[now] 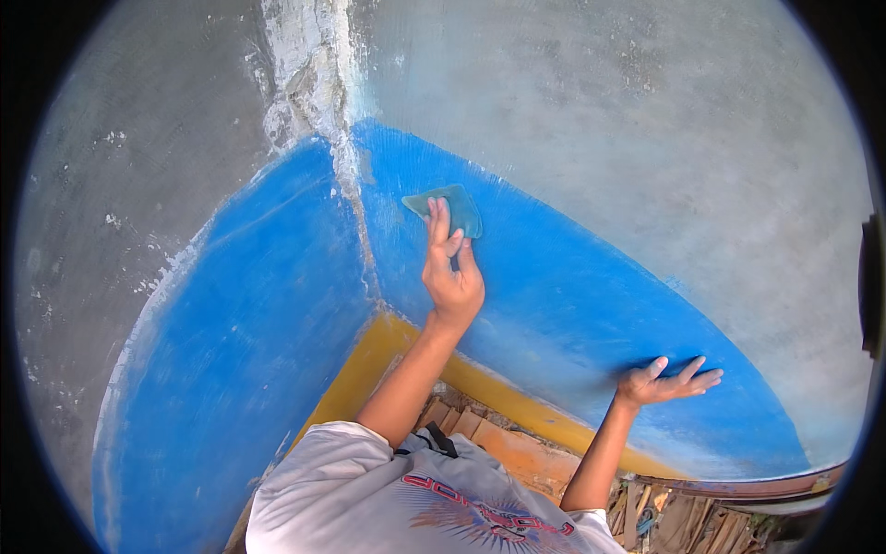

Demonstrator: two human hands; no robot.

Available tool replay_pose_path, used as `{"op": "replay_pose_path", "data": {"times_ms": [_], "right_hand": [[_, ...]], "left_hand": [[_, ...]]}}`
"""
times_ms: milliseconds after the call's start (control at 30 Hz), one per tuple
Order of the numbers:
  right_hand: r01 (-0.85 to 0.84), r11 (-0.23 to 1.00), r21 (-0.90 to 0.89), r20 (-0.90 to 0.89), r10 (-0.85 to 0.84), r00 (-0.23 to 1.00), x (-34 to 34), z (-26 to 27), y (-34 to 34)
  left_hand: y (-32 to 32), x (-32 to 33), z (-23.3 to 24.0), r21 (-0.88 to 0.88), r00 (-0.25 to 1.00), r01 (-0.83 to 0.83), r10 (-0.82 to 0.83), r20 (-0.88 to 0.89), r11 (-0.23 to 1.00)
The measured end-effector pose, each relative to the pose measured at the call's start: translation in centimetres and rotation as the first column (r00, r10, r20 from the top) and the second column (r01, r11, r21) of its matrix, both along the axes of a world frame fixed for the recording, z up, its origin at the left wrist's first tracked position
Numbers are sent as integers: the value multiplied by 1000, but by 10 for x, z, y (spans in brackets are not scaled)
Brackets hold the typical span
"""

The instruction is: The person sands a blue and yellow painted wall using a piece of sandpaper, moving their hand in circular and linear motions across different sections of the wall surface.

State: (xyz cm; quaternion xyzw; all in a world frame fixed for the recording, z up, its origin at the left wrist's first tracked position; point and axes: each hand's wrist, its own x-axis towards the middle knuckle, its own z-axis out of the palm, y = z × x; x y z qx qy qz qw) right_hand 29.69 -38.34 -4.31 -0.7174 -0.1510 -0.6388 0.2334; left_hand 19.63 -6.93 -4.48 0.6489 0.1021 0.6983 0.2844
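Note:
My left hand (pixel 453 277) presses a folded green sheet (pixel 465 208), which looks like sandpaper, against the blue painted band (pixel 547 256) of the wall. It is just right of the inside corner, and its fingers cover part of the sheet. Farther right and lower, my right hand (pixel 668 383) is at the same blue band with its fingers spread and nothing in it. Pale, dusty patches show on the paint between the two hands. Whether the right palm bears on the wall is hard to tell.
Rough white plaster (pixel 315 76) runs down the corner between two grey walls (pixel 588 124). A yellow band (pixel 512 395) borders the blue at the bottom. Below lie stacked wood pieces (pixel 692 516) and an orange-brown board (pixel 526 453). A dark object (pixel 871 284) edges in at right.

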Motion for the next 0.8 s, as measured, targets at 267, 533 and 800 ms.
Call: {"op": "replay_pose_path", "data": {"times_ms": [267, 533, 800], "right_hand": [[19, 1000, -21, 34, -18, 999, 1, 4, -3], [22, 999, -27, 35, -21, 999, 2, 1, -4], [23, 999, -38, 45, -22, 999, 1, 3, -2]], "left_hand": [[30, 4, -30, -171, 995, -91, 85, -42, 981], [0, 1, -49, -60, 999, 38, -39, -26, 998], [29, -19, -28, -85, 987, -106, 94, -132, 991]]}}
